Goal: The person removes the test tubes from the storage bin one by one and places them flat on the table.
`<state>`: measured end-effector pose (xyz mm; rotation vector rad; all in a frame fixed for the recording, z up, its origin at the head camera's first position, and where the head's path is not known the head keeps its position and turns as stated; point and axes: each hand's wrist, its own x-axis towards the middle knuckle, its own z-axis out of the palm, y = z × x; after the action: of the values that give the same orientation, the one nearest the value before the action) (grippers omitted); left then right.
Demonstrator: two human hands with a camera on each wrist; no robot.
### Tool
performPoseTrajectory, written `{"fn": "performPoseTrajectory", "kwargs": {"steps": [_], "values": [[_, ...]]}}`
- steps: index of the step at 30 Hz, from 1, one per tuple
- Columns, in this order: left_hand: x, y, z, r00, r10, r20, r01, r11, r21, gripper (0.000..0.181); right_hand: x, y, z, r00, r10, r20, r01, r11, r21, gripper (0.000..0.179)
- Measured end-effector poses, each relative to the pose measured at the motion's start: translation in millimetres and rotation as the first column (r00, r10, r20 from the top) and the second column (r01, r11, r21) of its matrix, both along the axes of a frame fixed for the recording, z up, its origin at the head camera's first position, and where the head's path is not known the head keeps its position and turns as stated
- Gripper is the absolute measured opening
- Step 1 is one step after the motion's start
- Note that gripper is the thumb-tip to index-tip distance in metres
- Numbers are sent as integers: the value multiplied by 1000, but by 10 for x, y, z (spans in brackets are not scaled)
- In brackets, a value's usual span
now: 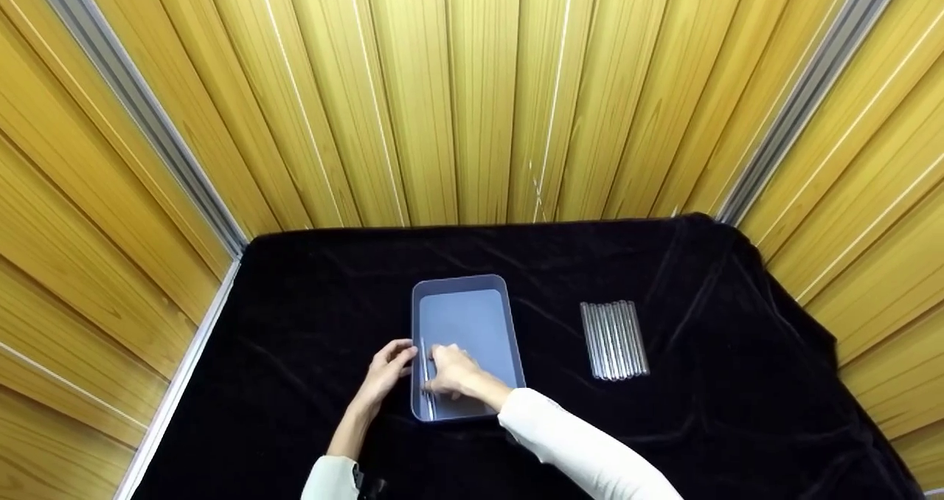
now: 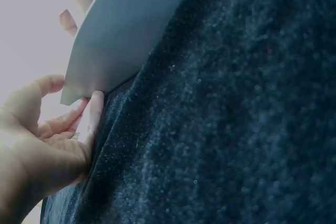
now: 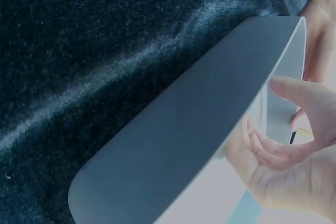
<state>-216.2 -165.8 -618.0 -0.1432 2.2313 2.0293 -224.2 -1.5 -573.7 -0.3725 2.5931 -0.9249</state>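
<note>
A blue-grey rectangular tray [image 1: 509, 316] lies lengthwise on the cloth. Inside, along its left wall, is a thin shiny silver rod [image 1: 432, 410], partly covered by my right hand. My right hand [image 1: 459, 373] reaches down into the tray from the right, with thumb and fingertips curled about the rod close to that wall. Outside the same wall, my left hand [image 1: 387, 367] touches the tray with its fingertips. In the left wrist view, the left thumb meets the rim and the fingers rest low against the outer wall [image 2: 121, 40].
Several shiny silver rods [image 1: 615, 340] lie side by side in a neat row to the right of the tray. Black velvety cloth [image 1: 708, 411] covers the table. Yellow wood-patterned walls [image 1: 479, 102] rise behind it and at both sides.
</note>
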Motion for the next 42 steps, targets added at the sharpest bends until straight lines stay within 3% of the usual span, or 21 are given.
{"fn": "performPoseTrajectory", "kwargs": {"steps": [6, 15, 22, 26, 31, 38, 41, 42], "values": [[5, -4, 18, 1000, 25, 11, -25, 1000, 2, 39, 4, 38, 42, 1000, 9, 6, -9, 1000, 24, 35], [9, 4, 1, 1000, 11, 9, -11, 1000, 2, 41, -2, 173, 39, 998, 55, -20, -54, 998, 23, 40], [13, 5, 2, 1000, 25, 14, -25, 1000, -3, 40, -71, 240, 40, 997, 71, -9, -70, 997, 26, 27], [42, 21, 90, 1000, 11, 8, -11, 1000, 3, 39, -100, 301, 92, 997, 72, -34, -70, 996, 55, 22], [93, 47, 222, 1000, 4, -6, -4, 1000, 7, 38, -130, 426, 231, 996, 52, -77, -46, 996, 73, 30], [12, 11, 36, 1000, 23, 0, -23, 999, -25, 40, -188, 623, 335, 999, 0, -38, 1, 1000, 17, 44], [-2, 11, 8, 1000, 25, 0, -25, 999, -23, 39, -207, 705, 364, 998, -2, -63, 3, 1000, 10, 45], [22, 15, 50, 1000, 21, 1, -21, 1000, -21, 39, -208, 732, 374, 997, -1, -71, 1, 1000, 4, 45]]}}
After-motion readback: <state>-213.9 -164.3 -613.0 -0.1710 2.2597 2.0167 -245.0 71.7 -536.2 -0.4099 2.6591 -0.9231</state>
